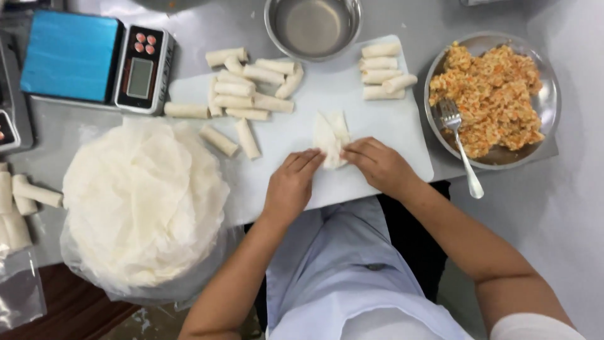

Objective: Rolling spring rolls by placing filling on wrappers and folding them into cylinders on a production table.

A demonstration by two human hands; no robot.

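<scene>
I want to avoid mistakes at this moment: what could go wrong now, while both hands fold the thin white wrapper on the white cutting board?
1. The thin white wrapper looks delicate; the left hand and right hand pressing it from both sides might tear it.
2. The metal fork has its handle past the rim of the round metal plate of orange rice filling; the right forearm could knock it off.

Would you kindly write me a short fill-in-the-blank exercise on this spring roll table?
1. Both hands, left hand and right hand, press a wrapper on the white ____.
2. A fork rests in the metal plate of orange ____.
3. The kitchen scale has a ____ platform.
4. The steel bowl holds no ____.

Missing words: cutting board; filling; blue; rolls
</scene>
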